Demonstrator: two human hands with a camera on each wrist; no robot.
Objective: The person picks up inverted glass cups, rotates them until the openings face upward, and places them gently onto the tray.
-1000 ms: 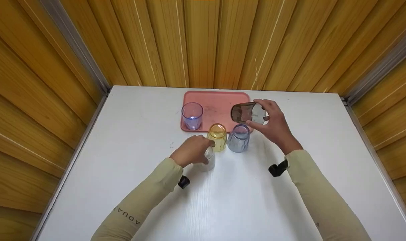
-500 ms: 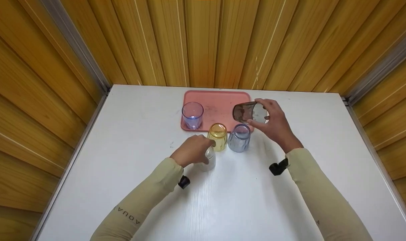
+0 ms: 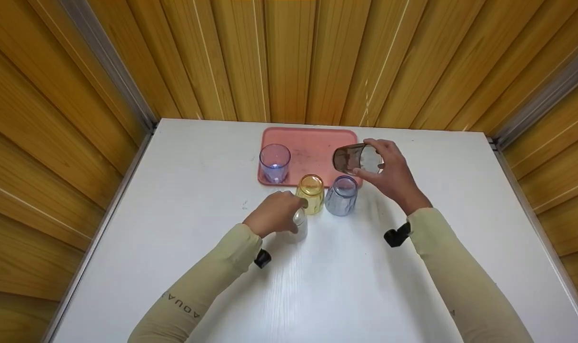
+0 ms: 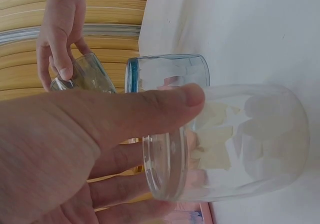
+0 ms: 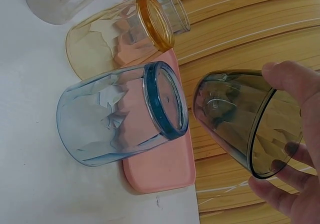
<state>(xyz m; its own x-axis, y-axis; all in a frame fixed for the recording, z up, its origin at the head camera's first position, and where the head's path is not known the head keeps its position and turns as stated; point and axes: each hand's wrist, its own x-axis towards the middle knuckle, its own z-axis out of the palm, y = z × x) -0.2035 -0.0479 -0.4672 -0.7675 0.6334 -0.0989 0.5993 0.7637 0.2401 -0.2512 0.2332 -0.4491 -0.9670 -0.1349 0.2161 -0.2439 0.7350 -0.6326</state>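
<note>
My left hand [image 3: 275, 213] grips a clear glass [image 4: 250, 149] that stands upside down on the white table, thumb on one side and fingers round its base end. Raised over the right end of the pink tray, a smoky grey-brown glass [image 3: 348, 159] lies on its side in my right hand [image 3: 389, 174], its rim toward the palm in the right wrist view. Between the hands, a yellow glass [image 3: 311, 195] and a blue glass [image 3: 341, 197] stand upside down side by side before the tray. A purple-blue glass [image 3: 274, 164] stands mouth up on the tray's left end.
The pink tray [image 3: 313, 138] lies near the table's back edge. Yellow wood-look panels [image 3: 289, 62] wall the white table [image 3: 198, 157] at the back and both sides. The upside-down glasses sit close together along the tray's front edge.
Both hands keep their grips on the clear and smoky glasses. The smoky glass has shifted very slightly to the right; the whole head view has drifted up a little.
</note>
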